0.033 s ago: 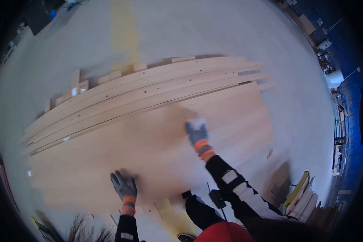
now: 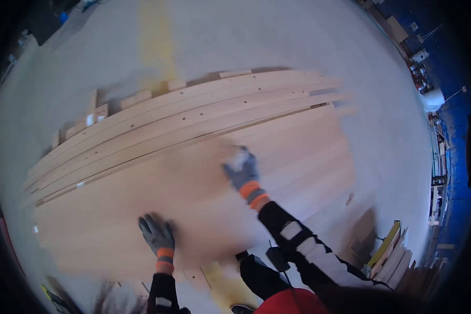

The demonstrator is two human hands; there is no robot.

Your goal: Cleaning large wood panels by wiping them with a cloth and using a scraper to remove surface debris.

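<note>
A broad, pale wooden panel (image 2: 298,152) lies flat in front of me. My left hand (image 2: 158,234), in a grey glove with an orange cuff, rests on its near part, fingers spread and holding nothing. Farther right, my right hand (image 2: 243,170) wears a matching glove. It presses a white wad (image 2: 239,158), apparently cloth or paper, against the panel near its middle. The fingers partly cover the wad and blur with motion. Around this hand the surface looks smeared by movement.
Long drilled wooden boards (image 2: 188,118) lie along the panel's far side, with several small blocks (image 2: 136,99) beyond them. More planks (image 2: 392,261) lean at the lower right. A yellow stripe (image 2: 156,42) marks the grey floor. Shelving with assorted goods (image 2: 429,99) lines the right side.
My right hand has shifted a little left across the panel with the white wad. My left hand stays nearly in place. The whole view has moved slightly.
</note>
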